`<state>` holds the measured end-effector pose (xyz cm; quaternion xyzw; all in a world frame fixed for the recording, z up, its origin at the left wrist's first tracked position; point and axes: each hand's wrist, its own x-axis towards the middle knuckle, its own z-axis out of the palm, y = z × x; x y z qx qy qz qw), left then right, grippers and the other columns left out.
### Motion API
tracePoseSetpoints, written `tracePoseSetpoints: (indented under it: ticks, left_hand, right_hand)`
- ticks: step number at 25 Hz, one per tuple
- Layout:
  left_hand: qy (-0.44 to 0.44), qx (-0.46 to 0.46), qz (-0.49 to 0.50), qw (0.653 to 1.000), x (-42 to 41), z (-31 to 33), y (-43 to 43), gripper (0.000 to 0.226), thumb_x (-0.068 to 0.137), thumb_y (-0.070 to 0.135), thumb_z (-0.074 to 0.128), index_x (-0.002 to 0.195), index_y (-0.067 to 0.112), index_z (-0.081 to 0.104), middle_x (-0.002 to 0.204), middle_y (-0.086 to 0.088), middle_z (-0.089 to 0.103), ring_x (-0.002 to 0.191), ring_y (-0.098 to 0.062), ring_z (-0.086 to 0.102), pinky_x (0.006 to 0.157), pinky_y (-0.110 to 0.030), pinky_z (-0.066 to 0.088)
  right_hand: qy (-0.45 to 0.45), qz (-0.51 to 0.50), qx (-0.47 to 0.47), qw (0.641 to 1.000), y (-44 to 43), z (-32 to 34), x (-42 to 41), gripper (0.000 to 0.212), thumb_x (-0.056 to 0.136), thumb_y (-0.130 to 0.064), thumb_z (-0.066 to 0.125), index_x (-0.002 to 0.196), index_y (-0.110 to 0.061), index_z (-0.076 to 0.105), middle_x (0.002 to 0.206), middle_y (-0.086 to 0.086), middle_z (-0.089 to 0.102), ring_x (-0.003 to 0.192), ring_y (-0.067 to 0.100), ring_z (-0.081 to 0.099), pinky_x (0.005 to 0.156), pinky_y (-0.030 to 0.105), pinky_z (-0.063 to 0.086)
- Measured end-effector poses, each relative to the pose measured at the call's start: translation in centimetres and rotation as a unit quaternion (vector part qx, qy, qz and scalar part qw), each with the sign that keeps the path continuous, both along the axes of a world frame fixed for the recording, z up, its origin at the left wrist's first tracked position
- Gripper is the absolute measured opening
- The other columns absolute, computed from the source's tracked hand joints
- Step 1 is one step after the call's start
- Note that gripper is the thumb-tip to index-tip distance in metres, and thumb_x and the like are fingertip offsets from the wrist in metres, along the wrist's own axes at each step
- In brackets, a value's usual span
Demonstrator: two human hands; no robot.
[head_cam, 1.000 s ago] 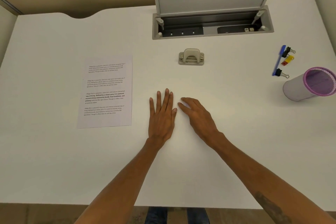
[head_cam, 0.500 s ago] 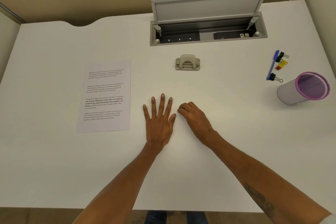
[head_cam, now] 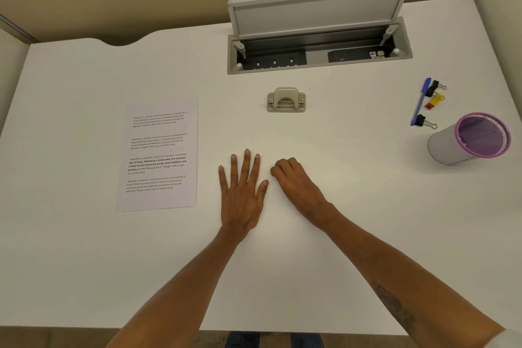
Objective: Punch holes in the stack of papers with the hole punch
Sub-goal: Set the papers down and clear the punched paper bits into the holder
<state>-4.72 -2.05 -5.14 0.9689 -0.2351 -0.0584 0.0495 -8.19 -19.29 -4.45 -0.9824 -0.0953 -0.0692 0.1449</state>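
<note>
A stack of printed papers (head_cam: 159, 154) lies flat on the white desk (head_cam: 84, 263), left of centre. A beige hole punch (head_cam: 286, 100) stands farther back in the middle, apart from the papers. My left hand (head_cam: 243, 192) rests palm down on the desk with fingers spread, holding nothing, to the right of the papers. My right hand (head_cam: 296, 183) lies beside it with fingers curled under into a loose fist, empty. Both hands sit well in front of the hole punch.
An open cable tray (head_cam: 319, 56) with a raised lid is set into the desk at the back. At the right lie a blue pen (head_cam: 420, 103), binder clips (head_cam: 426, 121) and a purple-rimmed mesh pen cup (head_cam: 469, 138) tipped on its side.
My right hand's fingers have curled from flat into a loose fist. My left hand's fingers have spread a little. The view has shifted slightly.
</note>
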Motion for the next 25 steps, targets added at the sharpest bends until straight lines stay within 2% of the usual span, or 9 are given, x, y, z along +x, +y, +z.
tracePoseSetpoints:
  ticks: [3, 6, 8, 10, 11, 14, 16, 20, 25]
  left_hand:
    - [0.004, 0.008, -0.001, 1.000, 0.0, 0.1, 0.0, 0.062, 0.108, 0.049, 0.020, 0.162, 0.025, 0.001, 0.171, 0.000, -0.003, 0.158, -0.028, -0.007, 0.125, -0.059, 0.007]
    - [0.004, 0.010, -0.001, 1.000, -0.1, 0.1, 0.0, 0.062, 0.108, 0.049, 0.020, 0.162, 0.025, 0.001, 0.171, 0.000, -0.004, 0.158, -0.028, -0.006, 0.125, -0.059, 0.007]
    - [0.006, 0.008, -0.001, 1.000, -0.2, 0.2, -0.1, 0.062, 0.108, 0.048, 0.021, 0.162, 0.026, 0.001, 0.171, 0.001, -0.005, 0.158, -0.028, -0.007, 0.125, -0.059, 0.007]
    - [0.006, 0.011, -0.002, 1.000, -0.2, 0.3, -0.1, 0.063, 0.108, 0.048, 0.022, 0.162, 0.026, 0.000, 0.171, 0.001, -0.006, 0.158, -0.027, -0.007, 0.125, -0.058, 0.006]
    - [0.008, 0.010, -0.001, 1.000, -0.1, 0.3, -0.1, 0.063, 0.108, 0.047, 0.022, 0.162, 0.026, 0.000, 0.171, 0.001, -0.006, 0.158, -0.027, -0.008, 0.126, -0.058, 0.006]
    - [0.013, 0.004, -0.002, 1.000, -0.2, 0.4, -0.2, 0.063, 0.107, 0.047, 0.022, 0.162, 0.025, 0.002, 0.171, 0.002, -0.004, 0.158, -0.027, -0.008, 0.126, -0.058, 0.005]
    - [0.018, -0.007, -0.002, 1.000, -0.1, 0.4, -0.2, 0.062, 0.107, 0.047, 0.023, 0.162, 0.025, 0.005, 0.171, 0.002, -0.002, 0.158, -0.026, -0.008, 0.126, -0.057, 0.004]
    - [0.023, -0.044, 0.019, 0.999, 0.4, 0.3, -0.4, 0.058, 0.104, 0.047, 0.031, 0.159, 0.027, 0.025, 0.169, 0.004, 0.018, 0.158, -0.024, 0.007, 0.126, -0.053, 0.008]
    - [0.007, -0.065, 0.052, 0.996, 1.4, -0.1, -0.8, 0.047, 0.104, 0.042, 0.029, 0.144, 0.026, 0.047, 0.157, 0.003, 0.042, 0.148, -0.026, 0.030, 0.119, -0.050, 0.019]
  right_hand:
    - [0.100, -0.081, 0.184, 0.975, 0.3, 0.8, 0.0, 0.037, 0.082, 0.017, 0.053, 0.113, -0.003, 0.059, 0.112, 0.013, 0.058, 0.101, 0.026, 0.050, 0.085, 0.036, 0.048]
    - [0.077, -0.222, 0.311, 0.921, 0.6, 1.3, 0.4, 0.038, 0.081, 0.020, 0.046, 0.100, -0.007, 0.063, 0.100, 0.006, 0.063, 0.093, 0.021, 0.055, 0.080, 0.030, 0.048]
    - [0.086, -0.314, 0.420, 0.847, 0.1, 2.4, 0.4, 0.027, 0.089, 0.012, 0.050, 0.094, -0.008, 0.066, 0.094, 0.001, 0.066, 0.088, 0.015, 0.060, 0.078, 0.021, 0.048]
    - [0.118, -0.379, 0.537, 0.744, -0.7, 3.8, 0.2, 0.017, 0.094, 0.001, 0.056, 0.093, -0.011, 0.068, 0.090, -0.003, 0.068, 0.081, 0.009, 0.060, 0.075, 0.013, 0.047]
    - [0.133, -0.390, 0.598, 0.687, -1.1, 4.5, 0.0, 0.014, 0.094, -0.003, 0.058, 0.093, -0.012, 0.069, 0.087, -0.003, 0.068, 0.077, 0.009, 0.058, 0.075, 0.014, 0.048]
    - [0.156, -0.340, 0.775, 0.509, -2.6, 6.2, -0.7, 0.010, 0.096, -0.001, 0.060, 0.098, -0.007, 0.067, 0.084, 0.000, 0.064, 0.072, 0.011, 0.054, 0.078, 0.020, 0.052]
    - [0.159, -0.304, 0.838, 0.424, -3.5, 7.2, -1.0, 0.009, 0.097, 0.000, 0.058, 0.099, -0.005, 0.066, 0.086, 0.001, 0.064, 0.075, 0.009, 0.057, 0.079, 0.018, 0.054]
    - [0.137, -0.266, 0.895, 0.330, -5.4, 8.5, -1.5, 0.010, 0.098, 0.000, 0.054, 0.101, -0.004, 0.063, 0.090, 0.004, 0.062, 0.078, 0.010, 0.057, 0.078, 0.018, 0.055]
    - [0.070, -0.241, 0.936, 0.248, -9.0, 10.0, -2.9, 0.011, 0.093, -0.001, 0.057, 0.102, -0.005, 0.062, 0.091, 0.006, 0.062, 0.082, 0.011, 0.057, 0.078, 0.018, 0.054]
